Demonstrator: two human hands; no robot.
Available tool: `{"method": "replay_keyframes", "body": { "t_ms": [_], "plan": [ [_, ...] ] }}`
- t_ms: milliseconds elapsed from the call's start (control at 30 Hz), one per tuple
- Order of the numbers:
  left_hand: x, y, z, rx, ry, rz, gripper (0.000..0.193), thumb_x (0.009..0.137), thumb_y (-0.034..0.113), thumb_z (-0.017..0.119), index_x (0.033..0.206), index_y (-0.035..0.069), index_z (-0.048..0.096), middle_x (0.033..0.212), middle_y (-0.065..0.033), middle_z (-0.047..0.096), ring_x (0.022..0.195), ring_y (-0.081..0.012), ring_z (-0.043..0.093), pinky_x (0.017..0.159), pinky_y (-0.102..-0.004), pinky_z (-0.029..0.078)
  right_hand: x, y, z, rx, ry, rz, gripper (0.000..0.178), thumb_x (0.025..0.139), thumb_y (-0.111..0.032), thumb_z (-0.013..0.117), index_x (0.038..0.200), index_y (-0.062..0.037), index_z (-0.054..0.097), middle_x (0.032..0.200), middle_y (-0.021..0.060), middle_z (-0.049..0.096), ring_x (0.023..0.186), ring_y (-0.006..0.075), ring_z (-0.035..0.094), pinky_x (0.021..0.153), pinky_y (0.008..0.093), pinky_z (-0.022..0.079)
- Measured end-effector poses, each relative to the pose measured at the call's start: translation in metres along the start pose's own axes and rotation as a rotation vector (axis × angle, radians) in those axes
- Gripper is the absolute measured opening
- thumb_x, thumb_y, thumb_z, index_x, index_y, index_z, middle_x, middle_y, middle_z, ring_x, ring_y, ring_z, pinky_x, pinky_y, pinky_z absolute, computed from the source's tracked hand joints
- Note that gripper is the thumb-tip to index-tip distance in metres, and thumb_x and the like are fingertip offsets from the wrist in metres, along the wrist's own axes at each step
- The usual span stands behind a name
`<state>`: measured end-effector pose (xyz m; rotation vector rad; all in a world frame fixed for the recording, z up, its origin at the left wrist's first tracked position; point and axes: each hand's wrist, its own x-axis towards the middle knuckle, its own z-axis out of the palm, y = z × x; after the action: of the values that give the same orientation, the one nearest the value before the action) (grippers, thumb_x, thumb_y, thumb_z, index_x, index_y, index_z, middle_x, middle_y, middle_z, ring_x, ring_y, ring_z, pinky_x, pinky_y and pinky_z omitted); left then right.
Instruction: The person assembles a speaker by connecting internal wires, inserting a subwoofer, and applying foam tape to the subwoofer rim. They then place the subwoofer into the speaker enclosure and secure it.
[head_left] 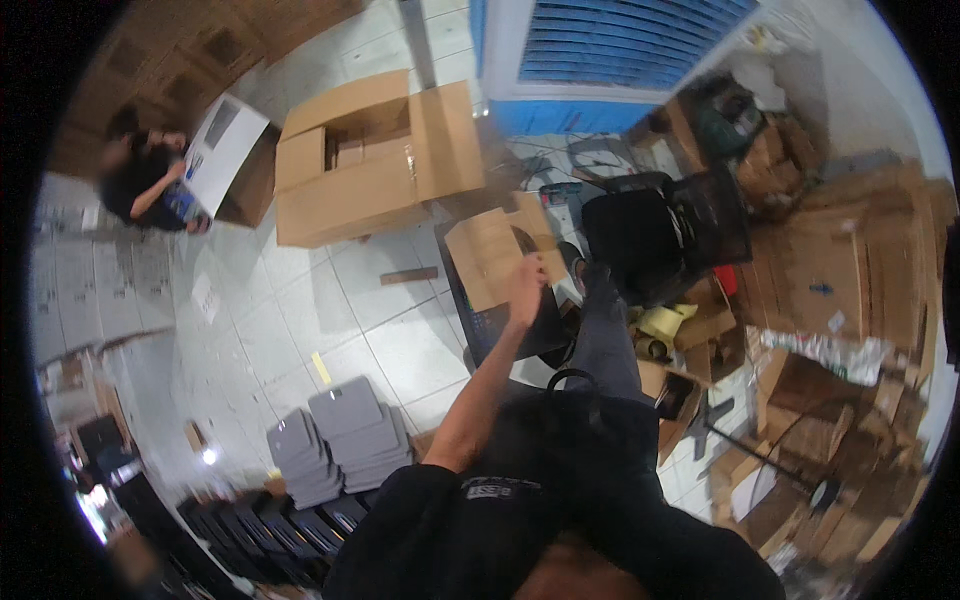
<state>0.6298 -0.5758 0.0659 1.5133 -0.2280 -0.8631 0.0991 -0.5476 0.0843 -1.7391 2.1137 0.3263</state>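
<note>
My left hand (529, 280) reaches forward, its fingers closed at the near right edge of a brown piece of folded cardboard (481, 262). Motion blur softens the fingertips. The cardboard lies over a dark, flat-topped surface (500, 332), and a second panel (537, 222) angles off its right side. I cannot tell whether it is a small box or a loose sheet. Of my right arm only the black sleeve (690, 535) shows; the right hand is not in sight.
A large open carton (350, 195) stands ahead. Right of my leg is a black office chair (640, 235), with a green power tool (560, 190) nearby. Stacked cardboard (830, 270) fills the right side. Grey pads (350, 430) are piled at left. Another person (140, 190) handles a white-topped box (225, 150).
</note>
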Motion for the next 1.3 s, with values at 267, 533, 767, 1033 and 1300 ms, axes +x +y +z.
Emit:
{"method": "replay_keyframes", "body": {
  "t_ms": [267,533,767,1033,1300],
  "plan": [
    [0.046,0.025,0.116,0.688,-0.148,0.089,0.050,0.100,0.026,0.057,0.143,0.002,0.050,0.130,-0.0270,0.062,0.124,-0.0510,0.053,0.105,-0.0532,0.044,0.282,-0.358,-0.112,0.388,-0.492,-0.240,0.049,0.101,-0.048,0.060,0.103,0.0002,0.063,0.068,0.0091,0.062,0.067,0.0187,0.061,0.060,0.0373,0.045],
    [0.077,0.014,0.171,1.172,-0.170,-0.059,0.047,0.095,0.025,0.062,0.139,0.008,0.057,0.141,-0.0178,0.057,0.131,-0.0386,0.052,0.115,-0.0524,0.036,0.289,-0.577,-0.052,0.045,-0.704,-1.098,0.063,0.089,-0.040,0.078,0.123,0.0050,0.050,0.112,0.0266,0.065,0.101,0.0421,0.067,0.084,0.0506,0.052],
    [0.042,0.041,0.123,1.079,0.760,-0.504,0.076,0.084,0.030,0.076,0.149,0.006,0.045,0.154,-0.0247,0.041,0.143,-0.0423,0.037,0.118,-0.0545,0.029,0.242,-0.603,-0.062,0.058,-0.522,-0.939,0.039,0.089,-0.023,0.074,0.110,0.0047,0.057,0.101,0.0287,0.070,0.102,0.0486,0.066,0.086,0.0526,0.051],
    [0.016,0.038,0.072,1.241,0.712,-0.714,0.100,0.075,0.029,0.087,0.156,0.007,0.033,0.162,-0.0236,0.029,0.147,-0.0403,0.033,0.119,-0.0559,0.028,0.281,-0.598,-0.050,-0.023,-0.571,-1.052,0.034,0.085,-0.011,0.075,0.108,0.0071,0.059,0.103,0.0299,0.068,0.102,0.0483,0.065,0.089,0.0519,0.050],
    [-0.048,0.036,0.002,1.079,1.629,-0.514,0.057,0.087,0.030,0.078,0.129,-0.001,0.055,0.121,-0.0213,0.061,0.118,-0.0407,0.057,0.100,-0.0464,0.047,0.267,-0.605,-0.063,-0.031,-0.647,-1.023,0.034,0.090,-0.020,0.069,0.108,0.0065,0.057,0.103,0.0311,0.068,0.103,0.0493,0.065,0.089,0.0531,0.050]
  ]
}}
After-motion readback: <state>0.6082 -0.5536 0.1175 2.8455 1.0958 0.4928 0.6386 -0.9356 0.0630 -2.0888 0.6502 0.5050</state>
